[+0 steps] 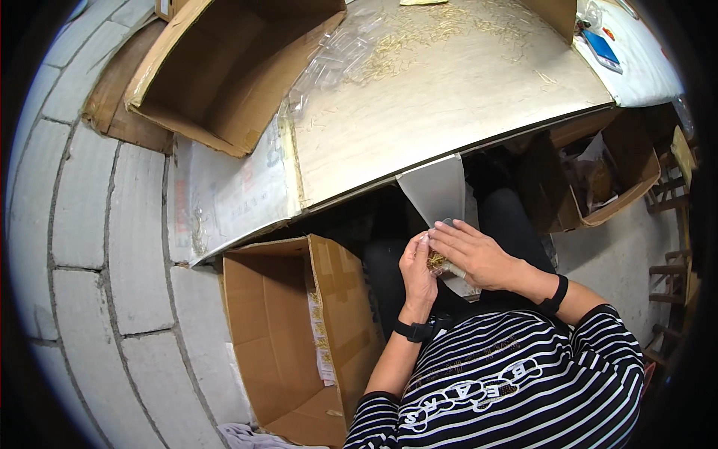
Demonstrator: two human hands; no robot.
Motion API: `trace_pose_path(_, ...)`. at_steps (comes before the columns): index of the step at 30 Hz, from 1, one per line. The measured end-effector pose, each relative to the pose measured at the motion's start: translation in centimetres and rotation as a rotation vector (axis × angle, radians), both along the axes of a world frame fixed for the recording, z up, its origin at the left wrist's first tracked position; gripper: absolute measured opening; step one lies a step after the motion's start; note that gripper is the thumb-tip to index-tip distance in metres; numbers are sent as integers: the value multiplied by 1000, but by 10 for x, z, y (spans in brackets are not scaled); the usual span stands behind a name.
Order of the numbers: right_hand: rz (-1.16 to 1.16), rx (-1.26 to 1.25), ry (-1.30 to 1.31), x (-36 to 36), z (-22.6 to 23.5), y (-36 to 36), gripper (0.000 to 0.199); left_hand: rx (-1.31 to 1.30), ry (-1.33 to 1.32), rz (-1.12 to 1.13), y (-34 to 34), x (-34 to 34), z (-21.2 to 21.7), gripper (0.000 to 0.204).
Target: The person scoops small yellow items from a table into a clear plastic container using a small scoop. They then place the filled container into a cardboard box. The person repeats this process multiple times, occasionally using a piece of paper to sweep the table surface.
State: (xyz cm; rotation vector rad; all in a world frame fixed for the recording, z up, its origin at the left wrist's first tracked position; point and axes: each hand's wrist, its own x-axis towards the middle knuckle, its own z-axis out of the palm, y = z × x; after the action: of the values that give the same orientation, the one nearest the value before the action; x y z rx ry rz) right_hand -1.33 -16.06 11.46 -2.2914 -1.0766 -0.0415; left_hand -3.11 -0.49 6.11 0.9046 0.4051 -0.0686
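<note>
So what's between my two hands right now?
In the head view, a small bundle of yellow sticks in a clear packet sits between the left hand and right hand.

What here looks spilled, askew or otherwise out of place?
Thin straw-coloured sticks lie strewn loose over the far part of the table, beside a heap of clear plastic bags. Both hands, left hand and right hand, pinch a small clear bag of the same sticks over the lap. Nothing looks damaged.
</note>
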Motion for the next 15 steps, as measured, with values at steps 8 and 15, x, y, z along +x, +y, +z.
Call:
trace_pose_path(8,-4,-153,-74,0,2,4,58,-35,28,6,2,-1,1,22)
trace_pose_path(15,-85,187,-3,13,4,-5,54,33,77,-18,20,4,9,16)
